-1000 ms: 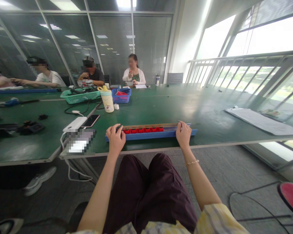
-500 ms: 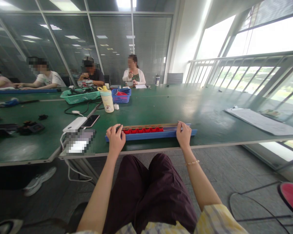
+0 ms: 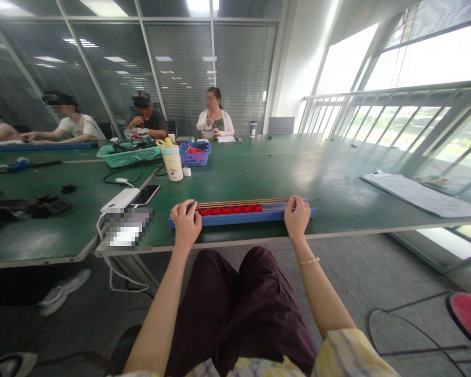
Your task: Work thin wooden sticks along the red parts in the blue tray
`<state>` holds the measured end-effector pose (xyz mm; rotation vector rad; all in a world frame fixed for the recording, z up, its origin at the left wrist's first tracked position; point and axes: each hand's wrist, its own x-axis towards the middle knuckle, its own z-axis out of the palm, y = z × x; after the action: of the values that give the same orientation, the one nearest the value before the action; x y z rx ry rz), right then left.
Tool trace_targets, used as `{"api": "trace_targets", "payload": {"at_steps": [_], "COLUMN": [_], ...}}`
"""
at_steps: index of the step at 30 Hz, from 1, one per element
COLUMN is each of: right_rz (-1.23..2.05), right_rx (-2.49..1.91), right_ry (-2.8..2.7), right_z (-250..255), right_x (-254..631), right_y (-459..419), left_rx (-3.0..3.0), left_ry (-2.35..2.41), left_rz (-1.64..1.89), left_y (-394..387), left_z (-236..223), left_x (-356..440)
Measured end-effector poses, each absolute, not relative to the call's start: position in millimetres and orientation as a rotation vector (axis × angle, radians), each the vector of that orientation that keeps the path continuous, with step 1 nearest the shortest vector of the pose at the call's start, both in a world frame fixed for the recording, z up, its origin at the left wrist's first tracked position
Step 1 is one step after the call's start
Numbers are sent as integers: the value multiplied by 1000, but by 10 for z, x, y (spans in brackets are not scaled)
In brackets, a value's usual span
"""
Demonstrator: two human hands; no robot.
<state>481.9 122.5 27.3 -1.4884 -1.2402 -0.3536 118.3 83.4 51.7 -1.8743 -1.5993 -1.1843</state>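
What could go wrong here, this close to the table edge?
The blue tray sits near the front edge of the green table, so a knock from the left hand or right hand might tip it off. The thin tan rods lying above the red pieces could also slip or roll.

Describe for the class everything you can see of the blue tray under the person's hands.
The blue tray is long, narrow and plastic-looking. It lies flat near the edge of the green table, running along it. A row of red pieces sits in it, with thin tan rods along them. The left hand and right hand touch opposite ends.
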Motion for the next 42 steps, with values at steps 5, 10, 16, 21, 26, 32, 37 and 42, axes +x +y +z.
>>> {"api": "trace_targets", "payload": {"at_steps": [5,10,16,21,26,32,37,42], "right_rz": [-341,-328,-318,-311,-294,-289,-323,-377], "right_rx": [-1452,-1464,-1520,-1514,-1529,-1512,-1438,-1378], "right_ry": [-1301,-1301,-1235,-1275,-1351,-1372,-1373,-1349], "right_z": [294,310,309,299,290,287,309,333], "right_x": [4800,4790,4796,4805,4810,4811,4809,4827], "right_y": [1197,1183,1217,1261,1274,1268,1237,1207], "left_rx": [-1863,-1855,-1861,-1885,-1882,-1880,-1886,-1883], "left_ry": [-1575,-1572,-1618,-1609,-1618,-1593,-1593,-1605], "left_rz": [-1185,-1187,-1182,-1195,-1187,-1179,-1192,-1181], "left_y": [833,844,823,801,802,804,810,809], "left_z": [518,506,531,554,556,554,547,553], "left_x": [1179,1171,1186,1195,1196,1192,1187,1193]}}
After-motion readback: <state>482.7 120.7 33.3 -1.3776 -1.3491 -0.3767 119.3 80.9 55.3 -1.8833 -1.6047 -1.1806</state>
